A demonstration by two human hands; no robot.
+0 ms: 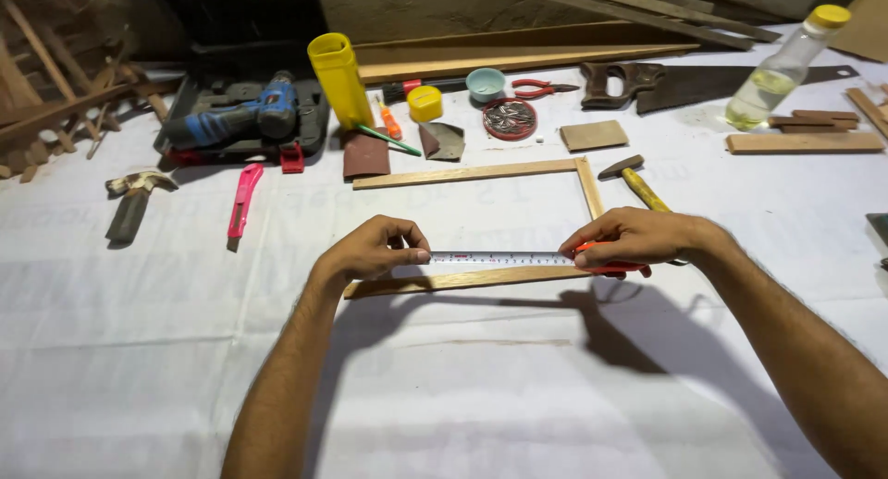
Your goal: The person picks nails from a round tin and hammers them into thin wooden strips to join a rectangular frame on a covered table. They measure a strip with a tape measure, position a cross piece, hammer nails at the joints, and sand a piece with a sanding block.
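Tape [499, 256] stretched along near strip [462, 280] of frame [589, 187] on table [139, 350]. Tape end pinched by left hand [375, 248]; orange case (mostly hidden) gripped by right hand [634, 237]. Hammer [634, 181] just behind.

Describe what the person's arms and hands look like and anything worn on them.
Both arms are bare from the bottom edge of the view to the fingertips: no sleeves, gloves, watch, bracelet or rings show. The left hand and right hand are bare, with short nails. Both forearms are slim with some visible hair. No markings or bandages can be seen.
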